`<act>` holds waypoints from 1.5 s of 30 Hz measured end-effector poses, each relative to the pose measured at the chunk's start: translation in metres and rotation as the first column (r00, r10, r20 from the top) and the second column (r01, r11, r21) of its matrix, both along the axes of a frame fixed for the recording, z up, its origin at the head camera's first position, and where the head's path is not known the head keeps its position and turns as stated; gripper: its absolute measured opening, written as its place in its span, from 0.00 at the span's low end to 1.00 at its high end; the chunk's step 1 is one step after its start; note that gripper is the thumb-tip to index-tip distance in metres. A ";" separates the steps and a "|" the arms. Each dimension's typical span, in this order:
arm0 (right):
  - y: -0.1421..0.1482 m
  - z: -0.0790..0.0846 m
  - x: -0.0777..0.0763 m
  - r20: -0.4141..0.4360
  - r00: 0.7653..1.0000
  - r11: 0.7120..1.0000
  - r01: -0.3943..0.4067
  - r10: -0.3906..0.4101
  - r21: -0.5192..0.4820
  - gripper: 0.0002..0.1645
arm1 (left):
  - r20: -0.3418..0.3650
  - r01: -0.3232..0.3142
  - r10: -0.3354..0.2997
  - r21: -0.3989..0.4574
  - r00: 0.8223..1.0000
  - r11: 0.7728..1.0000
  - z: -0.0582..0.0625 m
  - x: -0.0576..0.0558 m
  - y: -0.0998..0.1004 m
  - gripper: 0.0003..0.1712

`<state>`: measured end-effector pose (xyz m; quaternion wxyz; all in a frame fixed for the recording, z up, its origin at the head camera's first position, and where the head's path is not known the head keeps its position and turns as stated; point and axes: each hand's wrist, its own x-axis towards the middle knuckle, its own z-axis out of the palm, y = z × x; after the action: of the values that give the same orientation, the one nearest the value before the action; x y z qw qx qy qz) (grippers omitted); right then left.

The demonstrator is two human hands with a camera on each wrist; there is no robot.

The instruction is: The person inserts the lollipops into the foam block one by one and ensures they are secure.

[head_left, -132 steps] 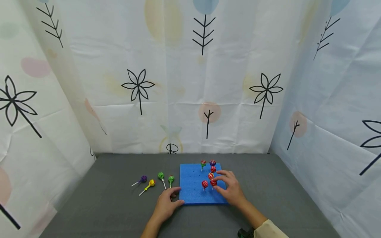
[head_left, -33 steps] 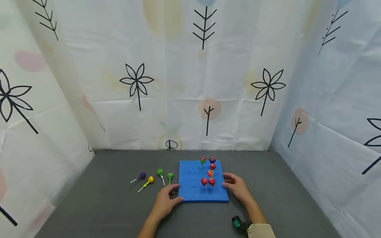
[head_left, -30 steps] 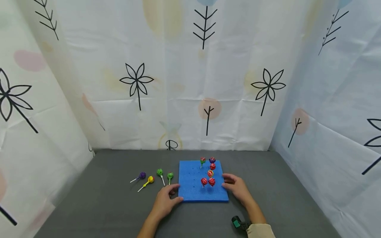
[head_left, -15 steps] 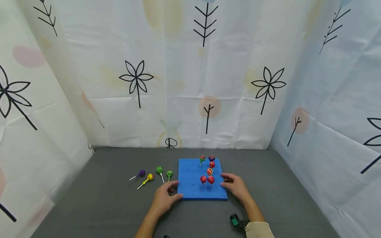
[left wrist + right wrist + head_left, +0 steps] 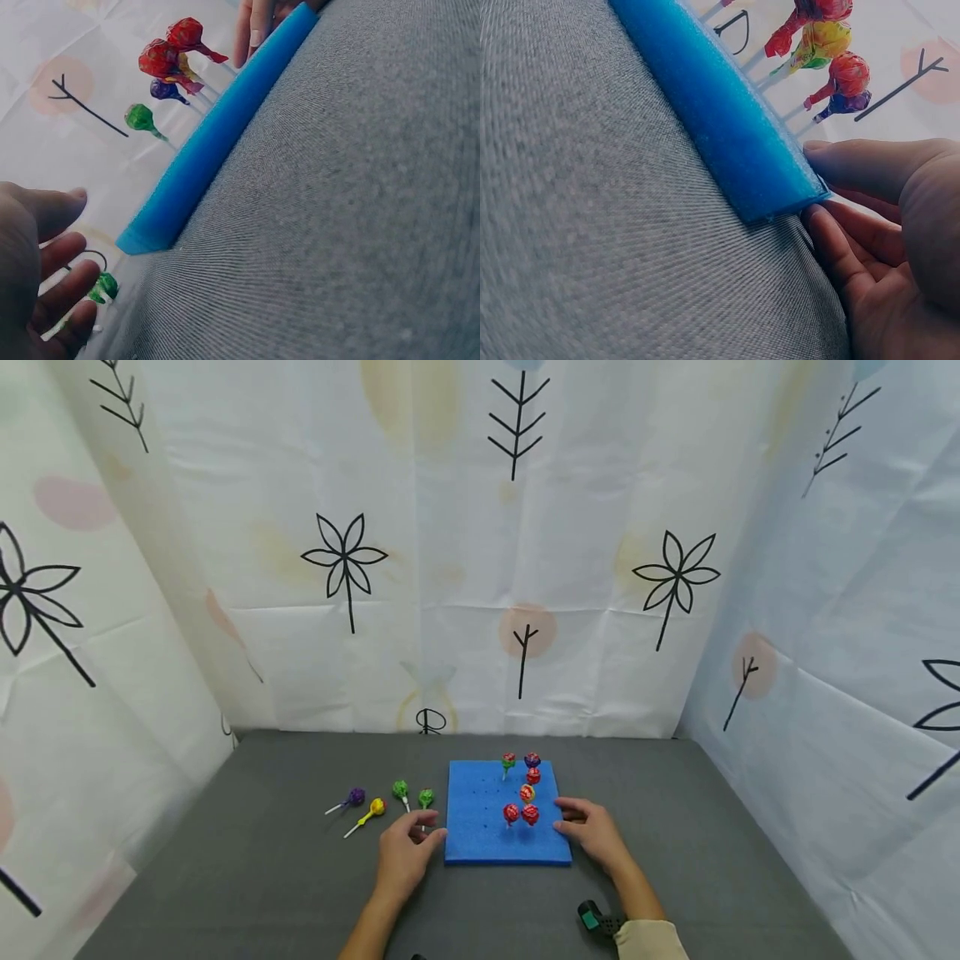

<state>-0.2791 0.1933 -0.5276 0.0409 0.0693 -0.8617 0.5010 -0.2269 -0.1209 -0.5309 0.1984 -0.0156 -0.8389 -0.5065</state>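
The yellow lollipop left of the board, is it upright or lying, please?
Lying down: the yellow lollipop has its stick stretched along the gray table.

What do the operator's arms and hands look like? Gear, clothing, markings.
Left hand and right hand: bare, no gloves or rings visible. Right arm: beige sleeve, plus a black device with a green patch at the wrist. Left forearm: no sleeve in frame.

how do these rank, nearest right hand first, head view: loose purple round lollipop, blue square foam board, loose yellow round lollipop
1. Foam board: beside the right hand
2. Yellow lollipop: left of the board
3. Purple lollipop: farthest left
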 end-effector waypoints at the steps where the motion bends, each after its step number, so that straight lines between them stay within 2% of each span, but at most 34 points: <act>1: 0.000 0.000 0.000 0.000 1.000 1.000 0.000 0.000 -0.001 0.22 | -0.020 -0.017 0.017 -0.004 1.000 1.000 0.000 0.000 0.000 0.14; 6: 0.003 0.002 0.001 -0.010 1.000 1.000 0.000 0.000 0.006 0.22 | -0.096 -0.068 0.064 -0.033 0.993 0.997 0.002 -0.002 0.002 0.12; 9: 0.003 0.002 0.001 -0.019 1.000 1.000 -0.004 0.004 0.009 0.22 | -0.132 -0.090 0.080 -0.078 0.988 0.993 0.002 -0.004 0.003 0.12; 14: 0.002 0.001 0.001 -0.018 1.000 1.000 -0.012 0.012 0.001 0.22 | -0.213 -0.138 0.104 -0.150 0.971 0.979 0.001 -0.013 0.000 0.12; 18: 0.000 0.001 0.000 -0.010 1.000 1.000 -0.019 0.018 -0.004 0.22 | -0.233 -0.163 0.113 -0.205 0.966 0.965 0.003 -0.020 -0.003 0.12; 20: 0.000 0.001 0.000 -0.005 1.000 1.000 -0.017 0.017 -0.003 0.22 | -0.236 -0.162 0.099 -0.264 0.967 0.951 0.005 -0.024 -0.004 0.13; 24: 0.001 0.000 0.001 0.005 1.000 1.000 -0.008 0.008 -0.007 0.22 | -0.252 -0.145 0.044 -0.397 0.967 0.906 0.013 -0.031 -0.005 0.14; 27: 0.002 0.000 0.002 0.008 1.000 1.000 -0.002 0.002 -0.007 0.22 | -0.247 -0.133 0.018 -0.459 0.969 0.878 0.020 -0.036 -0.006 0.15; 31: 0.002 -0.001 0.003 0.003 1.000 1.000 -0.006 0.006 0.004 0.22 | -0.203 -0.111 -0.001 -0.540 0.979 0.834 0.028 -0.041 -0.010 0.15; 35: 0.002 -0.002 0.003 0.003 1.000 1.000 -0.006 0.006 0.004 0.22 | -0.146 -0.074 -0.023 -0.621 0.989 0.780 0.032 -0.048 -0.016 0.15; 42: 0.002 -0.003 0.002 -0.034 0.999 1.000 -0.025 0.025 0.004 0.22 | -0.028 0.040 -0.078 -0.668 0.997 0.743 0.038 -0.059 -0.023 0.19; 45: 0.002 -0.002 0.002 -0.026 1.000 1.000 -0.017 0.017 0.000 0.22 | -0.004 0.040 -0.061 -0.715 0.998 0.698 0.041 -0.062 -0.024 0.20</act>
<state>-0.2769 0.1956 -0.5299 0.0477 0.0829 -0.8604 0.5005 -0.2891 -0.1448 -0.4896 0.1744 -0.1210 -0.9661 -0.1467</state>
